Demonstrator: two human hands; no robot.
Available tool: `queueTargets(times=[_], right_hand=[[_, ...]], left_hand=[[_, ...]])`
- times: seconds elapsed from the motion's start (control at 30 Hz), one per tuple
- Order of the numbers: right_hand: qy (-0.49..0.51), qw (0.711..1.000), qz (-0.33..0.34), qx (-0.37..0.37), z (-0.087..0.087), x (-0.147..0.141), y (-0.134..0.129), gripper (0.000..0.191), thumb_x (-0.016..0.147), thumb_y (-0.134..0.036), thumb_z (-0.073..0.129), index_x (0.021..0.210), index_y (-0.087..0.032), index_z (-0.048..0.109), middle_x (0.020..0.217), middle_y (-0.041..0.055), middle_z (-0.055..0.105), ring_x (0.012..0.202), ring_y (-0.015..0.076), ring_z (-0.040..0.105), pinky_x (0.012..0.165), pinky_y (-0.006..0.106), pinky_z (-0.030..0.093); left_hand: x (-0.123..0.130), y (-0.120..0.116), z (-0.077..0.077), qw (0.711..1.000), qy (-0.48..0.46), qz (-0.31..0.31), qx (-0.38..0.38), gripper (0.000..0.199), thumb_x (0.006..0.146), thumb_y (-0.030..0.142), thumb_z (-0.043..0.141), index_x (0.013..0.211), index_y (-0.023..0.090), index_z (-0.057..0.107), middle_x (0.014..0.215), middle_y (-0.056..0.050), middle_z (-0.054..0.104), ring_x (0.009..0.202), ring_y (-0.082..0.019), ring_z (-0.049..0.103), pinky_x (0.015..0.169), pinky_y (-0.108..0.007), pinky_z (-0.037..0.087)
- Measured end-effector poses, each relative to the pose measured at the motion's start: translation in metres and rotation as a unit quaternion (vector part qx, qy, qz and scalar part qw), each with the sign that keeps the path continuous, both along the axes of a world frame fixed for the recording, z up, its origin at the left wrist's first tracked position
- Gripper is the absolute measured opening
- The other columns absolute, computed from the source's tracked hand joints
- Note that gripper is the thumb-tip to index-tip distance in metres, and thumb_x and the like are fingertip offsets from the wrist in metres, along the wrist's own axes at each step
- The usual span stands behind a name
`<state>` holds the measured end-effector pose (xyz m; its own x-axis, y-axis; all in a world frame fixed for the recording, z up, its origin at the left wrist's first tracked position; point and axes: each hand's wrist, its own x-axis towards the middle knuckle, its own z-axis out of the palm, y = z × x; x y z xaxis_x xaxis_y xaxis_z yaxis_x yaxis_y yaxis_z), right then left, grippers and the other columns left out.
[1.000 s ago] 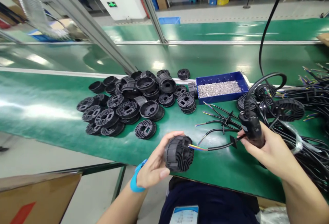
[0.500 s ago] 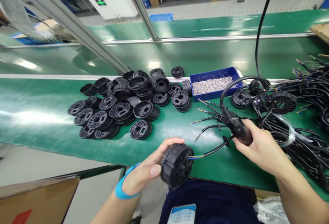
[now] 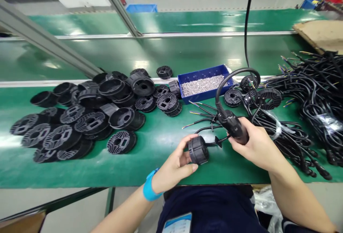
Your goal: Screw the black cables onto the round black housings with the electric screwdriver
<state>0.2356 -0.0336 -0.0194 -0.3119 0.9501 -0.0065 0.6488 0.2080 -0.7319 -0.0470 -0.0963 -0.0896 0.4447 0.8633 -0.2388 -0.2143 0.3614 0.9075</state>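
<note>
My left hand (image 3: 178, 165), with a blue band at the wrist, grips a round black housing (image 3: 198, 150) above the bench's front part. A black cable (image 3: 211, 143) with a small flared grommet enters the housing's right side. My right hand (image 3: 254, 145) is wrapped round a black handheld tool (image 3: 234, 127), whose thick cord loops up behind it. The cable runs to the fingers of my right hand, where its further course is hidden. Loose cable ends (image 3: 200, 113) with thin coloured wires lie just behind the housing.
Many black round housings (image 3: 91, 122) are piled at the left. A blue bin (image 3: 205, 95) of small metal parts stands at the back middle. Bundled black cables (image 3: 289, 136) cover the right side. A metal post (image 3: 53, 44) slants at the left; a hanging cord (image 3: 248, 22) comes down behind.
The housing in my left hand has turned so its side faces me, and it sits closer to my right hand; the coloured wires at its opening no longer show. The view has shifted right.
</note>
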Motion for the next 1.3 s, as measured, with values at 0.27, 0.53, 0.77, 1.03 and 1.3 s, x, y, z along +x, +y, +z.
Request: queueTargets(times=[0.27,0.53,0.77,1.03,1.3], right_hand=[[-0.012,1.000,0.019,-0.001,0.000,0.002,-0.005,0.033,0.087,-0.018,0.066,0.118,-0.023,0.059,0.081,-0.0037,0.069,0.062,0.0129,0.064,0.064,0.022,0.047],[-0.028,0.999,0.022,0.004,0.002,0.007,-0.004,0.035,0.086,-0.013,0.067,0.119,-0.022,0.058,0.080,-0.0038,0.069,0.061,0.0132,0.064,0.062,0.022,0.045],[-0.021,0.999,0.027,0.005,0.002,0.007,-0.006,0.038,0.086,-0.013,0.067,0.121,-0.023,0.057,0.082,-0.0042,0.070,0.061,0.0125,0.064,0.062,0.022,0.045],[-0.017,1.000,0.006,0.014,0.010,0.012,-0.006,0.037,0.087,-0.017,0.068,0.122,-0.023,0.057,0.086,-0.0023,0.073,0.068,0.0145,0.069,0.066,0.023,0.050],[-0.028,0.999,-0.004,0.017,0.012,0.016,-0.004,0.040,0.085,-0.015,0.068,0.123,-0.024,0.058,0.086,-0.0016,0.073,0.068,0.0159,0.070,0.065,0.023,0.051]], left_hand=[[0.041,-0.009,0.000,1.000,-0.016,0.007,-0.002,0.089,0.096,0.052,0.072,0.168,0.033,0.022,0.164,-0.014,0.045,0.144,-0.032,0.055,0.117,-0.048,0.050],[0.024,0.011,0.019,0.885,0.395,-0.032,0.243,0.060,0.109,0.049,0.046,0.162,0.020,0.042,0.077,-0.002,0.065,0.066,-0.020,0.066,0.070,-0.037,0.062],[0.035,0.006,0.011,0.723,0.450,0.040,0.523,0.040,0.103,0.041,0.065,0.135,0.016,0.061,0.138,-0.018,0.062,0.118,-0.029,0.070,0.100,-0.042,0.064],[0.067,0.018,0.002,0.677,0.452,0.052,0.578,0.037,0.100,0.030,0.064,0.134,0.014,0.062,0.132,-0.022,0.070,0.111,-0.034,0.074,0.092,-0.048,0.066],[0.061,0.031,-0.003,0.663,0.418,-0.046,0.620,0.055,0.097,0.014,0.057,0.152,0.016,0.053,0.151,-0.019,0.062,0.138,-0.034,0.061,0.114,-0.049,0.055]])
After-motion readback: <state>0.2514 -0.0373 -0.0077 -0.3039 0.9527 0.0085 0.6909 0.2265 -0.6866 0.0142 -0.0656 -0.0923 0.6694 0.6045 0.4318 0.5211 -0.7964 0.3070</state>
